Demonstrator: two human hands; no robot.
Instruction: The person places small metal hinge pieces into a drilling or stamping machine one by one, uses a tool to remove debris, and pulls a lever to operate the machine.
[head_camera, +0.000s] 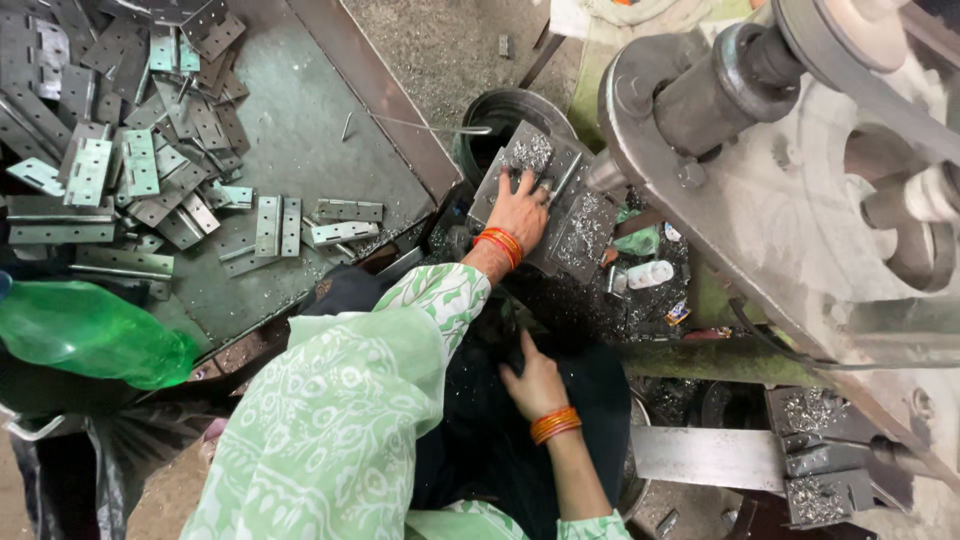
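My left hand (520, 210) reaches forward and presses down on a grey metal plate (575, 225) strewn with shavings, fingers curled over its upper part beside the machine's spindle (607, 172). Orange bangles ring that wrist. My right hand (535, 385), also with orange bangles, rests low on dark cloth (470, 420) over my lap. Its thumb points up and its fingers sink into the dark fabric, so whether it holds anything is hidden. A green-and-white patterned sleeve (400, 330) covers my left arm.
A heap of grey metal hinges (130, 140) lies on a dark tray (300, 130) at the left. A green plastic bottle (90, 335) lies below it. The large grey machine body (800, 200) fills the right. A dark round bucket (500, 110) stands behind the plate.
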